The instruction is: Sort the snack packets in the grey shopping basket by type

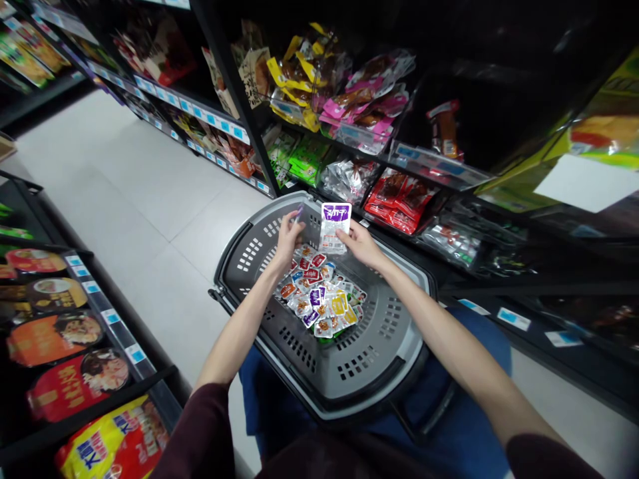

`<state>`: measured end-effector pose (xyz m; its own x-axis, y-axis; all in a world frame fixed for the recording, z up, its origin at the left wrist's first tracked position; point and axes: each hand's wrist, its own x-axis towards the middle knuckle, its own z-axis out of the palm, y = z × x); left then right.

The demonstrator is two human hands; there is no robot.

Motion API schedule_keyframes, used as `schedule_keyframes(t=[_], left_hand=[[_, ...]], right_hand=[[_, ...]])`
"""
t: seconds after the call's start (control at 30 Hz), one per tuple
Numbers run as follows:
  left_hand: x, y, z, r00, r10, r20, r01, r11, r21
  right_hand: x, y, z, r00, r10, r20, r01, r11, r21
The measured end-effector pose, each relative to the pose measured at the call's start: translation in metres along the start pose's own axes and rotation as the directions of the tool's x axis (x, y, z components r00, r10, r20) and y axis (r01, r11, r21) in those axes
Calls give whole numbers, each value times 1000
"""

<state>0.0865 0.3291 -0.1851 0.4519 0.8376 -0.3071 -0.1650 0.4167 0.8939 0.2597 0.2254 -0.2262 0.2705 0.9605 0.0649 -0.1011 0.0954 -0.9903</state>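
Observation:
My right hand (363, 243) pinches a small white and purple snack packet (336, 229) by its lower right edge, upright over the far side of a grey shopping basket (344, 398). To its left, my left hand (290, 234) is closed with thumb and fingers together on a small packet with a purple edge (299, 211), seen mostly edge-on. Below both hands, a heap of small snack packets (319, 299) in red, purple, yellow and white lies on the basket floor. The basket rests at my lap.
Shelves ahead hold yellow packs (299, 73), pink packs (367, 100), green packs (308, 158), silver packs (349, 178) and red packs (399, 199). A shelf rail (439, 166) runs close beyond the basket. Tiled floor (134, 173) lies left, beside another shelf with red packages (80, 382).

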Motion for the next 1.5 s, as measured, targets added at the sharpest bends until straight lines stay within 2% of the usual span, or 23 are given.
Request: schedule_keyframes(t=[0.13,0.23,0.43,0.67,0.9,1.1,1.2,1.33,1.5], left_hand=[[-1,8,0,983,14,184,46,947,-317],[-5,17,0,961,68,266,57,899,-435],[-11,26,0,962,107,250,47,839,-542],[-15,28,0,962,95,256,79,801,-593],[-16,31,-1,986,9,169,89,823,-562],[-16,31,0,979,74,189,35,856,-516],[-14,29,-1,982,78,170,11,884,-468],[-11,27,-3,984,68,167,14,894,-447],[-10,27,-4,982,65,176,26,882,-471]], right_hand=[[-2,-2,0,1000,13,22,-12,1000,-26],[-2,-2,-1,1000,23,8,-22,997,-73],[-2,4,-5,998,41,-45,-48,985,-167],[-4,2,-7,997,76,-19,-78,981,-178],[-5,1,-7,997,75,5,-73,980,-184],[-4,0,-8,996,83,-40,-89,974,-208],[-5,-7,-5,984,158,-83,-165,983,-81],[-7,-24,0,948,319,16,-315,923,223],[-5,-40,-3,944,318,85,-324,860,394]])
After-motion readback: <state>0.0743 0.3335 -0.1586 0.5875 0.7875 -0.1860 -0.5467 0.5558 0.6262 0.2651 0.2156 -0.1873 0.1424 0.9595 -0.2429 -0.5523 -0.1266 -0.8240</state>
